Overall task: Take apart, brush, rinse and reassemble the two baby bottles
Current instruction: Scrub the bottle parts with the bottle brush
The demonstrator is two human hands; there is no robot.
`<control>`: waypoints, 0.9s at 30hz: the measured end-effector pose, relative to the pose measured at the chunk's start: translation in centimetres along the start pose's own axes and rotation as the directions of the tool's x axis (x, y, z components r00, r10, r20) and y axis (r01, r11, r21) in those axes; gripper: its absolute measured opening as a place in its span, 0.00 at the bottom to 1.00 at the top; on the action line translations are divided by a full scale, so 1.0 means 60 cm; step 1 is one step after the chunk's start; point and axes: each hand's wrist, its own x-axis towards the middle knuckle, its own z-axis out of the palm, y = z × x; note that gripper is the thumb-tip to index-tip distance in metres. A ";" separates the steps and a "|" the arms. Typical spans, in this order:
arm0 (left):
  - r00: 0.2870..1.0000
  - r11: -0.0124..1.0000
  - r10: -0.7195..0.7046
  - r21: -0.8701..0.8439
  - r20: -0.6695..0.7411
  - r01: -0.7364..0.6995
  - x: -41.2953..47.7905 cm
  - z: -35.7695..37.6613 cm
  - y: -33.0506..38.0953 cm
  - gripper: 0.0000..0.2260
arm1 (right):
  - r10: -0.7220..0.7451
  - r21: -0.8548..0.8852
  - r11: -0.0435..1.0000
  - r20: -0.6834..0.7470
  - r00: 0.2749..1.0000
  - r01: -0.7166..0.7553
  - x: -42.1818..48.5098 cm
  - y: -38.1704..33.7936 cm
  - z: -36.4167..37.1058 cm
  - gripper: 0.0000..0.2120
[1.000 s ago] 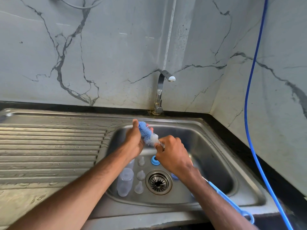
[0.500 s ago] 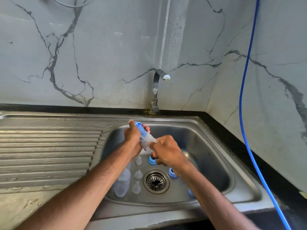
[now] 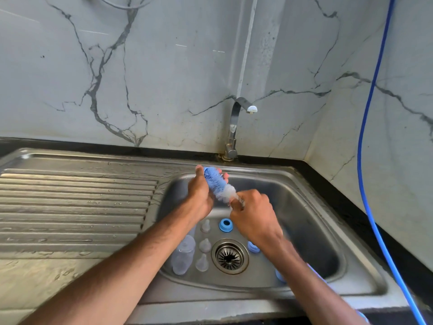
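Observation:
My left hand (image 3: 200, 195) is closed around a clear baby bottle held over the sink basin (image 3: 304, 219). The bottle is mostly hidden by my fingers and by the blue-and-white bottle brush (image 3: 216, 184) pushed into it. My right hand (image 3: 253, 219) grips the brush just below the bristles, and its blue handle runs blurred under my forearm. A second clear bottle (image 3: 184, 256) lies on the basin floor at the left. Beside it stand three clear nipples (image 3: 205, 245). Blue collar rings (image 3: 225, 225) lie around the drain (image 3: 229, 256).
A steel tap (image 3: 234, 127) rises behind the basin with no water running. The wet ribbed drainboard (image 3: 75, 207) stretches to the left. A blue hose (image 3: 365, 137) hangs down the marble wall at the right, reaching the counter edge.
The brush slid deep into the bottle half a second ago and has now drawn back out, so more bristles show. The camera view shifted slightly. Parts in the sink stayed put.

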 end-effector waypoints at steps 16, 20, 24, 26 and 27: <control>0.997 0.991 0.004 0.131 0.083 -0.015 0.003 -0.011 -0.009 0.20 | 0.213 0.487 0.801 0.312 0.926 -0.348 0.022 0.017 -0.030 0.11; 0.978 0.968 -0.035 0.251 0.208 -0.019 -0.009 -0.013 -0.014 0.20 | 0.201 0.587 0.560 0.588 0.783 -0.585 0.030 0.025 -0.048 0.09; 0.978 0.977 -0.067 0.210 0.196 0.025 -0.027 -0.006 -0.022 0.19 | 0.142 0.317 0.926 0.205 0.968 -0.203 0.021 0.018 -0.026 0.12; 0.968 0.960 -0.107 0.279 0.227 0.041 -0.043 0.003 -0.042 0.18 | 0.075 0.082 0.994 -0.014 0.997 -0.074 0.020 0.016 -0.014 0.08; 0.962 0.941 -0.121 0.337 0.244 0.033 -0.049 0.008 -0.057 0.17 | 0.072 0.044 0.997 -0.066 0.995 -0.069 0.022 0.016 -0.013 0.06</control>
